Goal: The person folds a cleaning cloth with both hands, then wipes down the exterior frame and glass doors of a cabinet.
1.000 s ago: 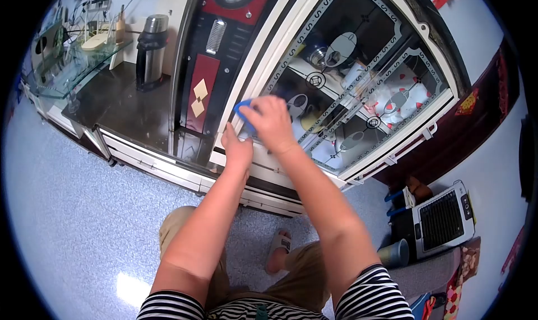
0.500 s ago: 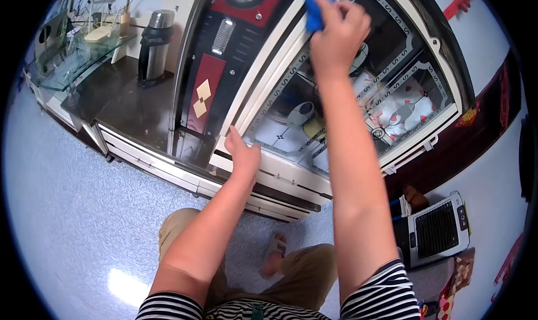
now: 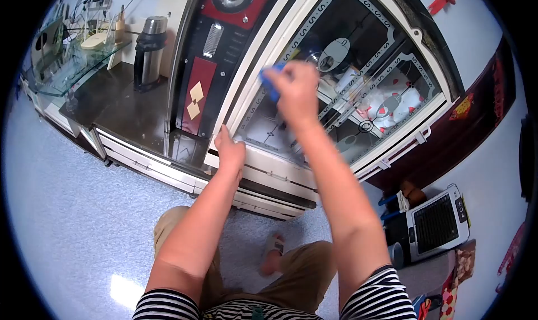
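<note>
A blue cloth (image 3: 271, 83) is bunched in my right hand (image 3: 298, 93), whose fingers are closed on it. It presses against the white frame at the left side of a glass cabinet door (image 3: 246, 108). The glass bears silver patterns, and behind it are a white bag with red marks (image 3: 395, 99) and other items. Low on the same door frame, my left hand (image 3: 230, 153) grips the corner with its thumb pointing up along the frame; its other fingers are partly hidden.
Left of the door stand a black-and-red panel (image 3: 202, 73), a dark counter (image 3: 120, 104) with a steel flask (image 3: 150, 57), and a glass shelf (image 3: 70, 68). Drawers (image 3: 274, 174) lie below. A grey-and-black appliance (image 3: 437, 225) is at the right, on the floor side.
My right hand has slid the blue cloth down and left along the door frame from near its top. My left hand stays at the lower corner. The view has shifted slightly.
</note>
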### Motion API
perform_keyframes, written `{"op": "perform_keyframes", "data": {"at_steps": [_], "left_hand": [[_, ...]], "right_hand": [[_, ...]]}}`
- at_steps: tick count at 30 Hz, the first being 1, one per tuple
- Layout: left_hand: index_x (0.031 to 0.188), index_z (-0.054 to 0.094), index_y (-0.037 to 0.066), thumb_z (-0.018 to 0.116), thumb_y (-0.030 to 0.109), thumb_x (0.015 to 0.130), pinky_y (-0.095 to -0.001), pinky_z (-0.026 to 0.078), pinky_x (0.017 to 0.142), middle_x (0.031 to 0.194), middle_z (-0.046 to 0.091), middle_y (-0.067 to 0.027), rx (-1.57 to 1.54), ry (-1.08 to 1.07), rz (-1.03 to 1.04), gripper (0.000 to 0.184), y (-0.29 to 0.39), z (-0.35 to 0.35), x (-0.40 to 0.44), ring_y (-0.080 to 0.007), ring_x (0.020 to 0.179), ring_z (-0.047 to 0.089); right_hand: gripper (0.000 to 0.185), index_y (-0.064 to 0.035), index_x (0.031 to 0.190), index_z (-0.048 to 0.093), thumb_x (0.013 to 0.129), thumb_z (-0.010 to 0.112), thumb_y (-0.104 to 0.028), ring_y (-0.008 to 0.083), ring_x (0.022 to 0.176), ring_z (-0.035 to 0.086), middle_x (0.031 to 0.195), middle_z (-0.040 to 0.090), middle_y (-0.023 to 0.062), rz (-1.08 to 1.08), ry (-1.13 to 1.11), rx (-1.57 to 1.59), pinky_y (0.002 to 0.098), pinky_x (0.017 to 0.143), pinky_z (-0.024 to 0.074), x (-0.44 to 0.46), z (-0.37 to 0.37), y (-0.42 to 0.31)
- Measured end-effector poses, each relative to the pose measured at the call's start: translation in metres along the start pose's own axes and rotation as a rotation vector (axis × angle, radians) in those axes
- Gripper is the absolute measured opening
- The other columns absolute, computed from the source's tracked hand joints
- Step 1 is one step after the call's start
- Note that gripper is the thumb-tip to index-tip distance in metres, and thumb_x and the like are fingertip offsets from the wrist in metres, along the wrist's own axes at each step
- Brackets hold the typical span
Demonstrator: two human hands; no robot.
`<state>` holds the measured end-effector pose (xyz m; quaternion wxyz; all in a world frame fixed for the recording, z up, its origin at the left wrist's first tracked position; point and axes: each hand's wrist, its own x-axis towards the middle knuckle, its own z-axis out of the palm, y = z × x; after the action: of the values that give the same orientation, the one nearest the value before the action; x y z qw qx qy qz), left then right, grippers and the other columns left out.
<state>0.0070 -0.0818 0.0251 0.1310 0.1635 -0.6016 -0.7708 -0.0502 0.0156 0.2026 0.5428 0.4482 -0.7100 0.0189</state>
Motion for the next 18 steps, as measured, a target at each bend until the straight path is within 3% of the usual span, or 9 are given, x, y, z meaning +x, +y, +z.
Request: {"op": "perform_keyframes", "data": {"at_steps": [4, 6, 7, 8, 9, 10, 15, 18], "left_hand": [[0.153, 0.013, -0.002, 0.051, -0.004, 0.083, -0.0347, 0.027, 0.114, 0.150, 0.019, -0.0198, -0.010, 0.003, -0.009, 0.080, 0.003, 0.007, -0.005, -0.0350, 0.138, 0.030], [0.153, 0.011, -0.002, 0.051, -0.006, 0.083, -0.0347, 0.031, 0.111, 0.149, 0.017, -0.0190, 0.007, 0.006, -0.003, 0.081, -0.003, 0.012, -0.002, -0.0333, 0.132, 0.036], [0.155, 0.012, 0.001, 0.051, -0.003, 0.083, -0.0309, 0.034, 0.106, 0.147, 0.021, -0.0155, -0.025, 0.023, -0.009, 0.082, -0.002, 0.013, -0.005, -0.0262, 0.121, 0.039], [0.156, 0.013, 0.004, 0.051, -0.001, 0.084, -0.0271, 0.036, 0.102, 0.145, 0.024, -0.0119, -0.057, 0.042, -0.016, 0.082, -0.003, 0.015, -0.006, -0.0191, 0.111, 0.043], [0.156, 0.013, 0.004, 0.051, -0.001, 0.084, -0.0271, 0.036, 0.102, 0.145, 0.024, -0.0119, -0.057, 0.045, -0.019, 0.082, -0.004, 0.016, -0.006, -0.0191, 0.111, 0.043], [0.156, 0.013, 0.004, 0.051, -0.001, 0.085, -0.0277, 0.035, 0.103, 0.146, 0.024, -0.0127, -0.063, 0.046, -0.011, 0.081, -0.005, 0.018, -0.006, -0.0206, 0.115, 0.042], [0.154, 0.014, -0.001, 0.048, -0.009, 0.083, -0.0316, 0.040, 0.102, 0.147, 0.020, -0.0174, -0.027, 0.058, 0.022, 0.079, 0.006, 0.013, -0.010, -0.0246, 0.114, 0.046], [0.153, 0.016, -0.002, 0.049, -0.008, 0.084, -0.0317, 0.040, 0.103, 0.147, 0.021, -0.0186, -0.049, 0.034, 0.048, 0.077, 0.004, 0.009, -0.011, -0.0271, 0.122, 0.044]], "right_hand": [[0.049, -0.0209, 0.106, 0.073, 0.067, 0.060, 0.006, 0.0303, 0.093, 0.051, 0.097, 0.055, 0.0100, 0.097, 0.357, -0.198, 0.0392, 0.084, 0.0416, 0.104, -0.030, 0.070], [0.047, -0.0087, 0.108, 0.070, 0.070, 0.050, 0.011, 0.0361, 0.094, 0.052, 0.096, 0.056, 0.0159, 0.130, 0.422, -0.182, 0.0425, 0.089, 0.0419, 0.143, -0.052, 0.060], [0.047, -0.0087, 0.108, 0.070, 0.070, 0.050, 0.011, 0.0361, 0.094, 0.052, 0.096, 0.056, 0.0159, 0.132, 0.420, -0.182, 0.0425, 0.089, 0.0419, 0.145, -0.048, 0.059], [0.049, -0.0086, 0.109, 0.069, 0.069, 0.048, 0.011, 0.0369, 0.095, 0.052, 0.097, 0.056, 0.0161, 0.111, 0.411, -0.180, 0.0426, 0.089, 0.0417, 0.147, -0.043, 0.057], [0.051, -0.0085, 0.110, 0.069, 0.069, 0.047, 0.011, 0.0376, 0.096, 0.052, 0.098, 0.056, 0.0163, 0.087, 0.403, -0.177, 0.0426, 0.090, 0.0414, 0.149, -0.037, 0.056], [0.052, -0.0205, 0.109, 0.072, 0.066, 0.060, 0.006, 0.0310, 0.093, 0.051, 0.099, 0.055, 0.0094, -0.027, 0.357, -0.325, 0.0390, 0.086, 0.0408, 0.140, -0.023, 0.061], [0.039, -0.0230, 0.108, 0.072, 0.074, 0.069, -0.005, 0.0305, 0.094, 0.053, 0.100, 0.058, 0.0071, 0.066, 0.170, -0.037, 0.0422, 0.083, 0.0414, 0.019, 0.030, -0.012], [0.034, -0.0220, 0.107, 0.071, 0.074, 0.069, -0.013, 0.0276, 0.097, 0.056, 0.100, 0.058, 0.0050, 0.024, -0.117, 0.113, 0.0409, 0.083, 0.0421, -0.069, 0.046, -0.056]]}}
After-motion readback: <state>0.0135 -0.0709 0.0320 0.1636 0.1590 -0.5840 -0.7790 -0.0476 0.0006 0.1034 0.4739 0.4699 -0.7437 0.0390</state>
